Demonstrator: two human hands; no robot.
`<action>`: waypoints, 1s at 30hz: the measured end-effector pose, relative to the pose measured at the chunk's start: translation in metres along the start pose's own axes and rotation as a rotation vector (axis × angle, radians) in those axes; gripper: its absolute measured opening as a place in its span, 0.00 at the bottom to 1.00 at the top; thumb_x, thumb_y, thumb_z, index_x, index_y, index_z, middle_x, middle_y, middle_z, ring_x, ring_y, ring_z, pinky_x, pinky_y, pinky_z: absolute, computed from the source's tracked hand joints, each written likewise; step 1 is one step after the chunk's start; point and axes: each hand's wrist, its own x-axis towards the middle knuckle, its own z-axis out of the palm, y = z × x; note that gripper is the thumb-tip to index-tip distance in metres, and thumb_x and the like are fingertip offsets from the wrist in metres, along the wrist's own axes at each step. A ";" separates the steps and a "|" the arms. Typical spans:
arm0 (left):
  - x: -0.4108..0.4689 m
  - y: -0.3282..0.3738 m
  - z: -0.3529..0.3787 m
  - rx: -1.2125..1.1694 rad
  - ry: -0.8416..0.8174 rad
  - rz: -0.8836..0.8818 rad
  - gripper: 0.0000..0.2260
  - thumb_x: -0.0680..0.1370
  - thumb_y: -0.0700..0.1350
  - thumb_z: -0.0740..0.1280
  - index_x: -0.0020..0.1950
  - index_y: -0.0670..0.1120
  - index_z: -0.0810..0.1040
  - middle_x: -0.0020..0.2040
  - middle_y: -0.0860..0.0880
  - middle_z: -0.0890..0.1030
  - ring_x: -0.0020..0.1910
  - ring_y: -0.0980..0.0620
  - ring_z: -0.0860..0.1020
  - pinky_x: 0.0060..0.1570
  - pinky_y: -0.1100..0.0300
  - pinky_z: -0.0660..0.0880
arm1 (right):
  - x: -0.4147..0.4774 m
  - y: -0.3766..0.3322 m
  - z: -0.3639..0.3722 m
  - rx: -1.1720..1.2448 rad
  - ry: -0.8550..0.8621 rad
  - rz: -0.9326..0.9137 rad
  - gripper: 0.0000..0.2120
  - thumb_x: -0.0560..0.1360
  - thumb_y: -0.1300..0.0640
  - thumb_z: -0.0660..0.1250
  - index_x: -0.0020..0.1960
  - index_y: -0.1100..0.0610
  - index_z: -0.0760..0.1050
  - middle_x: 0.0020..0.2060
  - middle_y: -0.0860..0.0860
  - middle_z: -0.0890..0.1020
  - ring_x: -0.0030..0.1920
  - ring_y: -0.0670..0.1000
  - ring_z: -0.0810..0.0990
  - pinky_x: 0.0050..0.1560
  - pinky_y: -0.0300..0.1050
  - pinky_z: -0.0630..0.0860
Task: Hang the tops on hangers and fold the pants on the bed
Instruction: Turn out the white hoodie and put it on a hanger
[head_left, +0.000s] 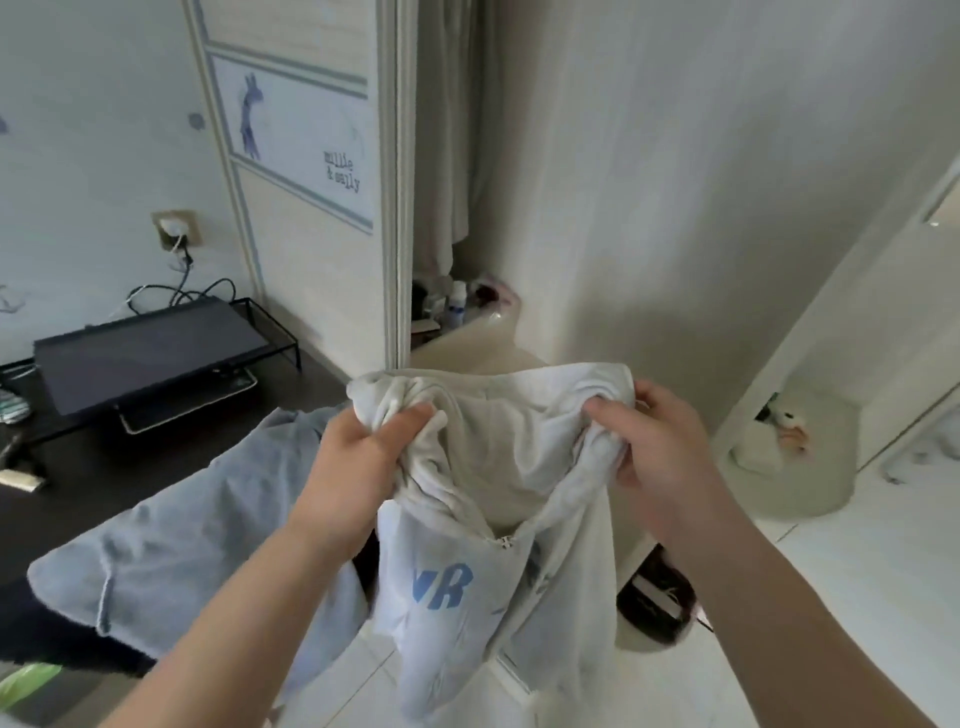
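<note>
A white hooded zip top (447, 587) with blue letters on the chest hangs in front of me. My left hand (358, 457) grips its bunched collar on the left side. My right hand (654, 447) grips the collar on the right, spreading the neck opening between them. The hood (493, 395) stands up behind my hands. A grey garment (171, 551) lies draped over the dark desk edge at the lower left, partly behind my left forearm. No hanger is visible.
A dark desk (78, 467) at the left carries a monitor (150, 353) on a wire stand and cables to a wall socket. A wardrobe door (322, 208) stands ahead. A dark round object (657, 597) sits on the white floor by the wall.
</note>
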 end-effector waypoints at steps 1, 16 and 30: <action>0.017 0.012 0.006 0.006 -0.032 0.024 0.10 0.80 0.44 0.69 0.54 0.37 0.83 0.51 0.38 0.85 0.53 0.40 0.84 0.61 0.38 0.76 | 0.010 -0.011 0.001 0.021 0.012 -0.031 0.06 0.75 0.64 0.71 0.51 0.61 0.80 0.41 0.55 0.83 0.43 0.54 0.82 0.45 0.51 0.77; 0.217 0.248 0.097 0.022 -0.464 0.371 0.12 0.80 0.44 0.68 0.54 0.34 0.81 0.49 0.36 0.84 0.49 0.43 0.85 0.58 0.47 0.80 | 0.162 -0.231 0.047 -0.136 0.395 -0.608 0.11 0.74 0.63 0.73 0.55 0.59 0.78 0.45 0.55 0.86 0.45 0.54 0.85 0.47 0.52 0.81; 0.303 0.453 0.210 -0.081 -0.610 0.550 0.02 0.82 0.38 0.63 0.53 0.45 0.71 0.44 0.43 0.79 0.38 0.50 0.81 0.27 0.61 0.78 | 0.256 -0.446 0.046 -0.487 0.610 -0.705 0.04 0.75 0.66 0.69 0.42 0.63 0.75 0.33 0.55 0.76 0.31 0.51 0.77 0.26 0.41 0.77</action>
